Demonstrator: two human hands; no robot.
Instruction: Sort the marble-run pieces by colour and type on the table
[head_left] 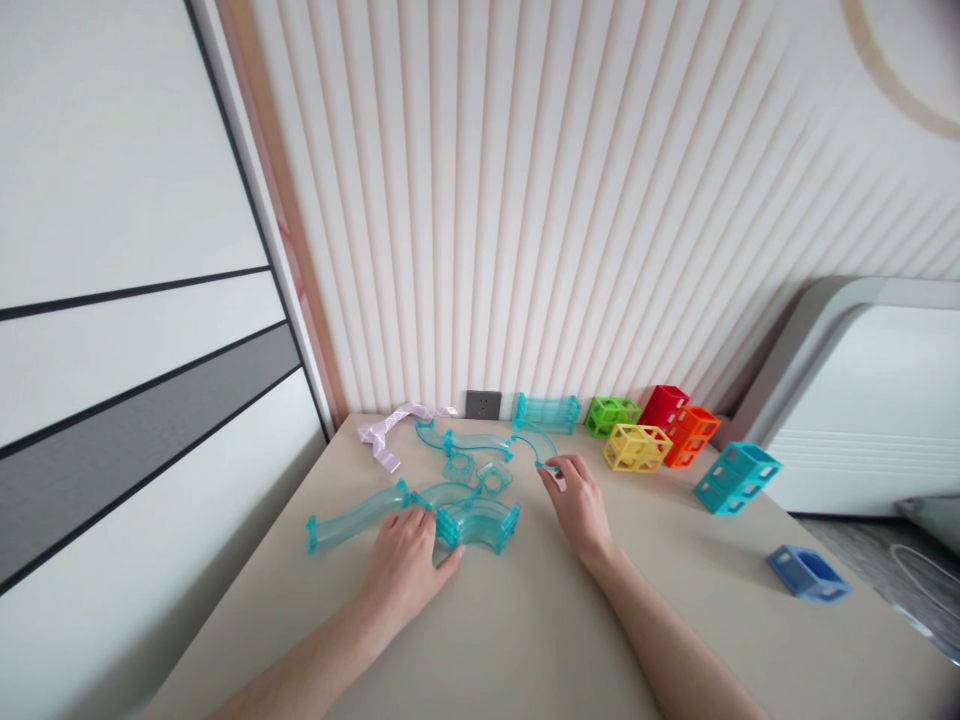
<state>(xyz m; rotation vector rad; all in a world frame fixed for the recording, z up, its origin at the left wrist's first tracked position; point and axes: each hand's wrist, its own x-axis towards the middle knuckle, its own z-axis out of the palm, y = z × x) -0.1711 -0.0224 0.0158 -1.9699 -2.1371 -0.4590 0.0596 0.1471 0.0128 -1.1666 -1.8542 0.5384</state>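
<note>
On the right, the thumb and fingers of my right hand point(579, 500) pinch the near end of a clear turquoise curved track piece point(537, 440). My left hand point(409, 555) lies on the table, its thumb spread away from the bent fingers. Its fingertips touch or nearly touch the turquoise track pieces just beyond, partly hiding them. To their right is a stack of curved tracks point(484, 522), and to their left a wavy track point(356, 522). Between the hands and the wall are another wavy track point(480, 440) and two small clear turquoise pieces, one a squarish ring point(493, 478).
Stacked straight tracks point(549, 413) stand against the wall by a dark socket point(484, 405). To the right are green point(611, 416), yellow point(637, 447), red point(664, 408), orange point(691, 436), turquoise point(736, 478) and blue point(808, 573) frame blocks. A lilac strip point(384, 435) lies back left.
</note>
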